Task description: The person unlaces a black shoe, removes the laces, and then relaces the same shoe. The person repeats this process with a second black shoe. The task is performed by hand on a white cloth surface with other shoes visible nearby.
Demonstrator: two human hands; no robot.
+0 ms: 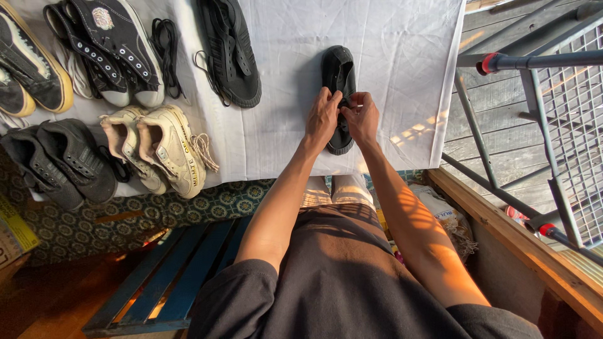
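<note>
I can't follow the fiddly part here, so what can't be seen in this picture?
- Head view: the black shoe's middle and laces are hidden under the left hand and right hand.
- Fingertips: too small to tell their grip.
- The yellow-soled shoes are cut off by the left edge.

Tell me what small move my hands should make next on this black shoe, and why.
Probably draw the lace end through with the right hand while the left hand steadies the black shoe. Both hands pinch at its lacing area, and the shoe lies flat on the white cloth.
</note>
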